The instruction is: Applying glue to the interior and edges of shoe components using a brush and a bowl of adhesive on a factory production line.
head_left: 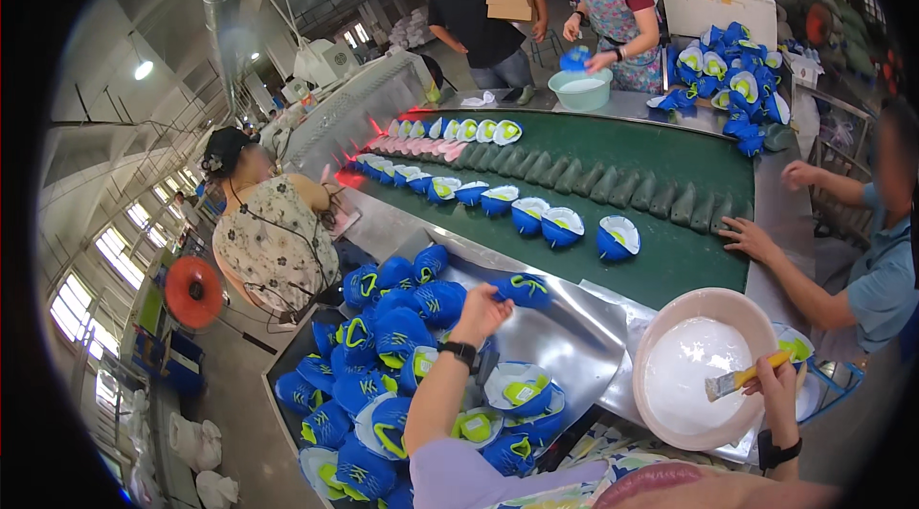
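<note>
My left hand (481, 315) pinches the edge of a blue shoe upper (525, 290) with yellow-green trim, above the metal tabletop. More blue uppers (402, 332) lie heaped under and around my left forearm, some showing white and yellow-green insides. At the lower right, my right hand (773, 384) is closed around the yellow handle of a flat paintbrush (735, 381). Its bristles hang over a round beige basin (658, 413) that holds white liquid. I cannot tell whether they touch the liquid.
A green conveyor belt (565, 265) carries several uppers and a row of dark shoe lasts (613, 185). Co-workers stand at the left, right and far sides; one hand rests on the belt. Another upper pile (737, 78), a pale green basin (581, 95) and a red fan (193, 292) are around.
</note>
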{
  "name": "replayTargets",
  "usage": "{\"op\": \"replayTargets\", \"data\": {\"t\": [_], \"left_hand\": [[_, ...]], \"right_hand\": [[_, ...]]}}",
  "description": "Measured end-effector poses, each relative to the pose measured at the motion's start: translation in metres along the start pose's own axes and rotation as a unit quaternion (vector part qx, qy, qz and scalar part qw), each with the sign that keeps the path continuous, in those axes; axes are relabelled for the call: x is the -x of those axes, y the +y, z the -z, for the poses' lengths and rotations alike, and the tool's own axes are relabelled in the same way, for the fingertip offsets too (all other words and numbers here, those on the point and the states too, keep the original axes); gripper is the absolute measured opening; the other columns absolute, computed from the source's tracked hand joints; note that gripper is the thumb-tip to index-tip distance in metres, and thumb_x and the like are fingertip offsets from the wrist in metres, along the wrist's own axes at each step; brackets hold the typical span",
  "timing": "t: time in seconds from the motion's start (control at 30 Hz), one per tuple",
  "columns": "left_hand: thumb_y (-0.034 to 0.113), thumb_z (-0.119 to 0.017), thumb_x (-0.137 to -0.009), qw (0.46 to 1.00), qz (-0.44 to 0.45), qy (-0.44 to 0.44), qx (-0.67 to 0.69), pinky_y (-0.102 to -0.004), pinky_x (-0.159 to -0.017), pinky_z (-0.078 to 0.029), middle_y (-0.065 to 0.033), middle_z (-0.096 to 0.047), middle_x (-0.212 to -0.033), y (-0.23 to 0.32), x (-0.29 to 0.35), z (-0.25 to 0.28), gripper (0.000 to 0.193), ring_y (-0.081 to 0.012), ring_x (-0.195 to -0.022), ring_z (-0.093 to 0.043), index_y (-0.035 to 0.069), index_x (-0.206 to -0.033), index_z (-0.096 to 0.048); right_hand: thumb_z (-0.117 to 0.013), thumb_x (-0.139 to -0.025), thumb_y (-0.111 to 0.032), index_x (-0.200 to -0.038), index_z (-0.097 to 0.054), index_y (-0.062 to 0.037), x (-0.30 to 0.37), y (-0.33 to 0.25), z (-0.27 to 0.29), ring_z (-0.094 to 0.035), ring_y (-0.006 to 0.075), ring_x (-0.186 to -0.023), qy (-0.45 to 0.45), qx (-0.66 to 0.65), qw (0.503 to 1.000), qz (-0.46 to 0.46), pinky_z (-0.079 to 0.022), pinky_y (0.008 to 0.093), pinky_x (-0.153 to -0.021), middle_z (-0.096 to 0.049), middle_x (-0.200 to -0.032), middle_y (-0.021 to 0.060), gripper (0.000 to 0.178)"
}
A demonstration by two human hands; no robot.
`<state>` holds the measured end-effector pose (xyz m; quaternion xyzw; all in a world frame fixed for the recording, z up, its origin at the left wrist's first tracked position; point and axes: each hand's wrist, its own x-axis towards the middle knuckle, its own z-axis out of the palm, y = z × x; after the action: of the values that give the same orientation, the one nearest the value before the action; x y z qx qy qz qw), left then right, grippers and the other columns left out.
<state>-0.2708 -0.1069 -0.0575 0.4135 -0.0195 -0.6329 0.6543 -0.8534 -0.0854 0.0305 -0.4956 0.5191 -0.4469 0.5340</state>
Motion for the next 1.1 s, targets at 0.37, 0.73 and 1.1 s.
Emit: {"op": "replayTargets", "data": {"t": [0.37,0.73,1.1], "left_hand": [[0.011,-0.052,-0.086,0.832,0.082,0.01,-0.549,-0.0368,-0.067,-0.056,-0.0174,-0.064,-0.09,-0.108,0.042,0.005,0.024,-0.0284,-0.08,-0.068,-0.001,-0.106,-0.056],[0.0,-0.059,-0.071,0.395,-0.258,-0.248,-0.846,-0.0403,-0.087,-0.049,-0.0119,-0.055,-0.113,-0.128,0.072,-0.057,0.054,-0.0331,-0.104,-0.052,0.015,-0.124,-0.059],[0.001,-0.053,-0.083,0.602,-0.321,-0.173,-0.71,-0.0372,-0.086,-0.051,-0.0085,-0.064,-0.109,-0.085,0.063,-0.09,0.037,-0.0254,-0.096,-0.064,0.012,-0.118,-0.061]], "right_hand": [[-0.056,-0.095,-0.021,-0.1,-0.052,-0.0008,0.012,0.003,0.002,-0.063,0.0132,-0.064,-0.044,-0.01,0.998,-0.035,-0.053,0.0224,-0.056,-0.063,-0.084,0.0089,0.021],[-0.065,-0.087,-0.008,-0.098,-0.055,0.0017,0.002,-0.006,-0.019,-0.065,0.0126,-0.072,-0.124,0.092,0.988,0.008,-0.053,0.0237,-0.061,-0.063,-0.083,0.0071,0.018],[-0.07,-0.081,-0.016,-0.092,-0.064,-0.0028,0.009,0.004,-0.027,-0.064,0.0336,-0.077,-0.292,0.36,0.869,0.17,-0.051,0.0385,-0.072,-0.064,-0.089,0.0167,0.018]]}}
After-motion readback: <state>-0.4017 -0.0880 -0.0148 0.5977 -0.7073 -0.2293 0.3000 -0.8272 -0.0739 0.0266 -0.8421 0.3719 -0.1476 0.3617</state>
